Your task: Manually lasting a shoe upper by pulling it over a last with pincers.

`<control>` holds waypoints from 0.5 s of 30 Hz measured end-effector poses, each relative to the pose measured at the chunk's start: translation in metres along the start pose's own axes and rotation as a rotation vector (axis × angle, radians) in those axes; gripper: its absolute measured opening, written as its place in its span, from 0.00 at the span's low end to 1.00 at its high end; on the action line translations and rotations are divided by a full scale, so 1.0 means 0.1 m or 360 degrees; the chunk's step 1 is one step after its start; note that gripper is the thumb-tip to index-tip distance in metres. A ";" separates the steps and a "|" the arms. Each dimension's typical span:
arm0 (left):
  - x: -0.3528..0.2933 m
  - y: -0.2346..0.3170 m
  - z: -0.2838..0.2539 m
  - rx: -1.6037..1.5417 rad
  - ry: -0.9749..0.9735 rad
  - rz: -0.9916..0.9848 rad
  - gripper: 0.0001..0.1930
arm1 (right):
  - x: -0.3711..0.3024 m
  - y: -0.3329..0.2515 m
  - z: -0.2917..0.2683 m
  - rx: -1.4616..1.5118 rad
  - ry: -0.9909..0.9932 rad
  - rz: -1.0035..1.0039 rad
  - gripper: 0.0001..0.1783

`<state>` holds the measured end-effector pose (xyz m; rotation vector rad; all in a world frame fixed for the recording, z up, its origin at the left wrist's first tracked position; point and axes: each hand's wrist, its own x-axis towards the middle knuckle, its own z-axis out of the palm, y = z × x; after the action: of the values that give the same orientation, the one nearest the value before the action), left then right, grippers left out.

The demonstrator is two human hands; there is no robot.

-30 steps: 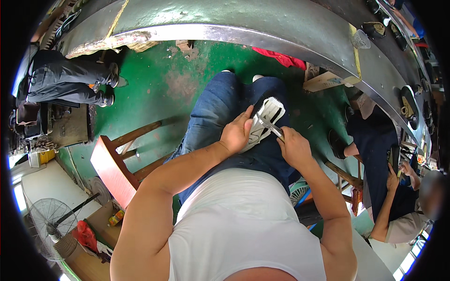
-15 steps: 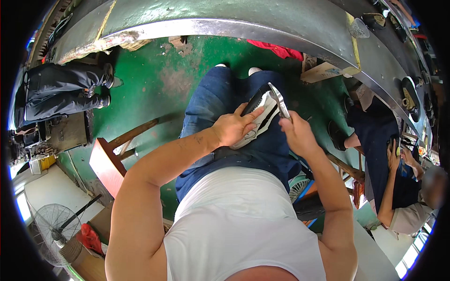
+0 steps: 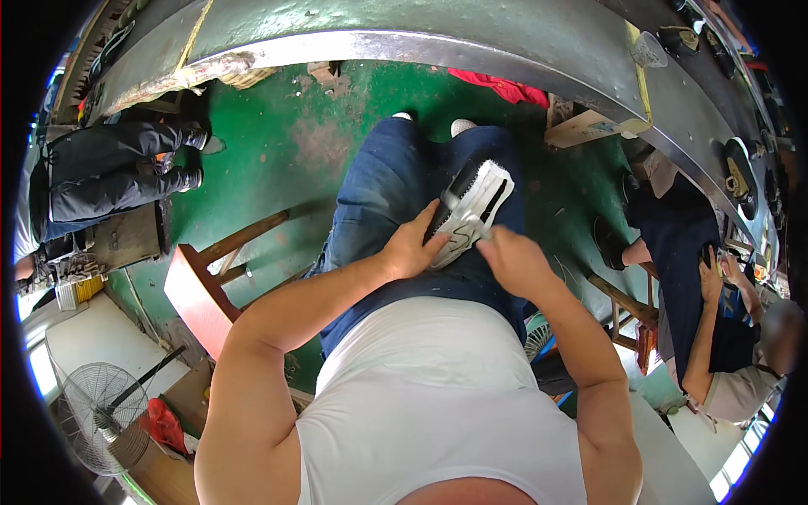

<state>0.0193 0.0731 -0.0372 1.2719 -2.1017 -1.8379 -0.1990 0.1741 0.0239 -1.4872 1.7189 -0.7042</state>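
A black-and-white shoe upper [image 3: 486, 192] with a toothed white edge lies slanted across my thighs. My left hand [image 3: 411, 246] grips its near left side, thumb over the white part and fingers along the black side. My right hand [image 3: 513, 259] is closed at the near right of the shoe upper. From it a silver metal hand tool [image 3: 467, 220], smeared by motion, reaches left over the white surface. Whether the tool touches the shoe upper I cannot tell. My right fist hides the tool's grip.
A metal-edged bench [image 3: 379, 44] curves across the far side. Wooden stools stand left [image 3: 198, 290] and right [image 3: 627, 299]. A seated person [image 3: 686, 252] works at the right; another person's legs [image 3: 118, 172] show at the left. A wire-cage fan [image 3: 103, 412] stands lower left.
My right hand has moved left and nearer, bringing the metal tool from the shoe upper's far right edge down across it. The shoe upper has turned, showing more of its white face.
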 end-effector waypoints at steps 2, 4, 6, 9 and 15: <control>-0.03 0.05 -0.05 0.0135 0.0006 0.0047 0.40 | -0.01 0.11 0.09 -0.0543 -0.0519 0.0297 0.21; 0.01 0.27 -0.17 0.0261 -0.0140 -0.0054 0.42 | -0.09 0.26 0.07 -0.0425 -0.0387 0.0198 0.21; -0.05 0.49 -0.27 0.0382 -0.0315 -0.0173 0.44 | -0.21 0.31 0.04 0.0098 -0.0213 0.0354 0.20; -0.12 0.77 -0.49 0.0808 -0.0094 0.0040 0.41 | -0.47 0.53 0.26 0.0570 0.0210 0.0290 0.18; 0.04 1.32 -0.79 0.0039 0.0482 0.0875 0.26 | -0.59 0.63 0.42 0.0806 0.0571 0.0205 0.18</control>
<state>-0.0093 0.0005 0.0957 0.7952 -2.0365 -1.3031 -0.1973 0.2461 -0.0398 -0.9317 1.7000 -1.2836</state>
